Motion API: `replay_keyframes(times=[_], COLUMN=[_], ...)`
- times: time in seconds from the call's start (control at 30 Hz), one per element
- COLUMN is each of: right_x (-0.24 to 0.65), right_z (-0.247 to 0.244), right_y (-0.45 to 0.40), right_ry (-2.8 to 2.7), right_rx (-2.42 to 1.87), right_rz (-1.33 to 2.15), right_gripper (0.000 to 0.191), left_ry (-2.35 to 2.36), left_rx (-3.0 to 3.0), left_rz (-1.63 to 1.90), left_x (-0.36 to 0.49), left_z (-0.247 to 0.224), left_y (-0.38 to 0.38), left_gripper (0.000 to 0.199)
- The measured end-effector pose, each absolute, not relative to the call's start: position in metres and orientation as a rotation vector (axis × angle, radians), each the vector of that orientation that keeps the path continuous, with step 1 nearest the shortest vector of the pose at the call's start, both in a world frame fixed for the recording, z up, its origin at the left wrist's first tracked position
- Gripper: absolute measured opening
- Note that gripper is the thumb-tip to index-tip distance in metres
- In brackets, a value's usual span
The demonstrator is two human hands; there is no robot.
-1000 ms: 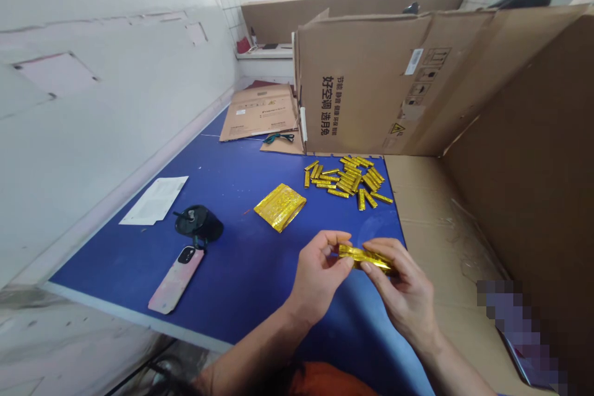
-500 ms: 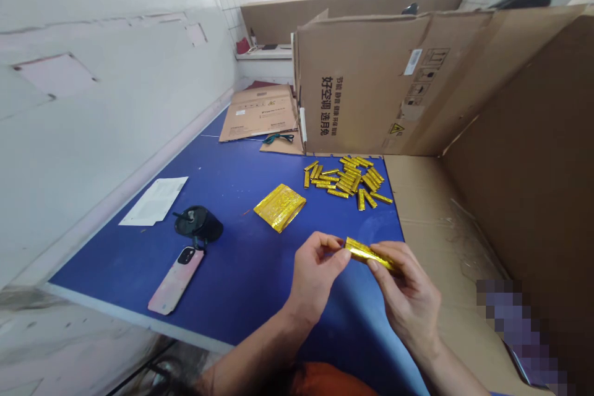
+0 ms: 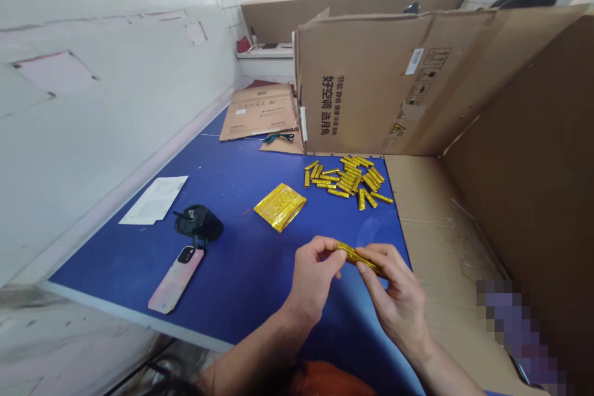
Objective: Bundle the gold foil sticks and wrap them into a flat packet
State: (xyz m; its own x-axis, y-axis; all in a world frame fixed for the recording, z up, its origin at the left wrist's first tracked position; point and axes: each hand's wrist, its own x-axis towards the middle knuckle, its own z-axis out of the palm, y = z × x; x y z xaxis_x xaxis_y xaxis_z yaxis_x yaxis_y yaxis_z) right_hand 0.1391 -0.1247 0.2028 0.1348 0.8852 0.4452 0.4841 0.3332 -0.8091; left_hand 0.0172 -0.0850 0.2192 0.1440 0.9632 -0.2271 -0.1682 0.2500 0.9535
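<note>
One narrow gold foil piece (image 3: pixel 351 253) is held between the left hand (image 3: pixel 314 278) and the right hand (image 3: pixel 400 297), above the near right part of the blue desk (image 3: pixel 250 272). Left hand: thumb and index finger closed at the left end of the piece; other fingers curled. Right hand: thumb below and fingertips above, closed along the right portion of the piece and partly covering it. The piece slopes down toward the right.

A flat gold pouch (image 3: pixel 280 205) lies beyond the left hand, apart from both hands. A group of gold foil strips (image 3: pixel 350 178) lies near the far right edge of the desk, some strips touching or overlapping, in front of an upright cardboard panel (image 3: pixel 366 86). On the left side of the desk, a dark cup (image 3: pixel 200 221) stands just beside a phone (image 3: pixel 176 281); a white paper (image 3: pixel 155 200) lies farther left.
</note>
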Motion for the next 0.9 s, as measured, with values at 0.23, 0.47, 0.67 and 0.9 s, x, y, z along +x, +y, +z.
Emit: replay_keyframes(times=[0.23, 0.47, 0.67, 0.9], right_x=[0.140, 0.140, 0.139, 0.144], right_z=[0.214, 0.212, 0.208, 0.212], right_y=[-0.122, -0.120, -0.121, -0.118], right_ry=[-1.578, -1.602, -1.539, -1.317], right_rx=[-1.439, -1.457, -1.548, -1.631], right_rz=[0.509, 0.460, 0.494, 0.839], right_gripper=[0.009, 0.013, 0.012, 0.017], left_ry=[1.116, 1.111, 1.157, 1.031], left_rx=[0.944, 1.074, 1.159, 1.383], left_rz=[1.023, 1.030, 1.045, 1.110], left_x=[0.017, 0.017, 0.017, 0.011], left_z=[0.217, 0.208, 0.205, 0.203], left_y=[-0.082, -0.085, -0.089, -0.092], left_gripper=[0.002, 0.004, 0.006, 0.005])
